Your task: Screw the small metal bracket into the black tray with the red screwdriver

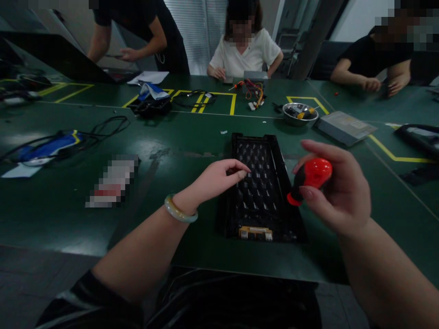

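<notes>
Green surface (192, 249), right grip (350, 196) clamped on red tool (319, 171), 3 o'clock from casing (262, 183); left grip (216, 180), can't tell; slack hold, likely drop.

Found the casing (262, 178) on the bench (192, 246), partly beneath the left hand (221, 180), left of the right hand (343, 192), circuit board (255, 233) in its near end. Saw the bowl (291, 120) behind, to the right, the flat box (348, 127) just right of that.
</notes>
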### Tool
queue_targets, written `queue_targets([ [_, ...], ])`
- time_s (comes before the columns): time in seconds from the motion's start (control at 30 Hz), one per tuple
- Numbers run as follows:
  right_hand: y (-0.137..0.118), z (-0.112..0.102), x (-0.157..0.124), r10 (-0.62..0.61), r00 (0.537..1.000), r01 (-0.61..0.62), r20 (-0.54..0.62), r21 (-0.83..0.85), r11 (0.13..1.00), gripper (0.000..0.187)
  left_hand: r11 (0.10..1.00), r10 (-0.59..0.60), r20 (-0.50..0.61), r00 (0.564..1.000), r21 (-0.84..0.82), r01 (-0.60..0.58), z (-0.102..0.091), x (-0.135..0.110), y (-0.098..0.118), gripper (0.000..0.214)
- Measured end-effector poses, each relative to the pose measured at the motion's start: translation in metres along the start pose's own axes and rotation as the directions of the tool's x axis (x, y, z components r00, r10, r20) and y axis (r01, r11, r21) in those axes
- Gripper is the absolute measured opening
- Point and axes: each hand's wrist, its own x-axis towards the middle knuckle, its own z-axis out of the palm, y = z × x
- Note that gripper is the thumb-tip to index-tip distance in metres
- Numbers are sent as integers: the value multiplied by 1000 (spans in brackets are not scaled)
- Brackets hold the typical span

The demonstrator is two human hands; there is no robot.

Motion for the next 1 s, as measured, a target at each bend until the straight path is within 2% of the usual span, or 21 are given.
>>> queue_targets([
  [0.07,3,-3,3,44,987,-53,152,57,997,42,983,111,159,981,125,-131,-8,-4,8,20],
  [0.1,6,-4,5,54,968,-74,246,73,995,30,953,163,292,942,201,-228,-12,-5,11,18],
  [0.17,13,-3,8,60,939,-100,339,101,990,16,895,206,446,871,275,-352,-17,-9,17,13],
  [0.23,20,0,9,102,960,-158,261,204,966,14,873,215,526,823,273,-403,-19,-11,19,13],
  [0.3,22,4,8,158,980,-194,119,413,890,16,872,215,575,789,252,-421,-18,-12,19,14],
  [0.37,18,10,5,173,985,-151,20,597,788,21,869,213,604,768,242,-431,-16,-12,17,14],
  [0.43,10,16,2,144,989,-83,-37,665,742,24,873,210,608,766,236,-427,-15,-12,17,16],
  [0.53,-4,25,-3,74,997,-37,-30,647,762,21,886,223,601,767,204,-417,-15,-12,18,20],
  [0.73,-13,37,-6,-45,988,-50,150,576,816,20,885,234,612,756,189,-426,-15,-12,19,18],
  [0.9,-14,38,-5,-61,986,-36,152,565,825,20,864,237,631,739,211,-457,-15,-13,17,18],
  [1.0,-15,37,-5,-55,988,-35,141,568,822,20,871,253,619,744,190,-454,-14,-12,17,18],
])
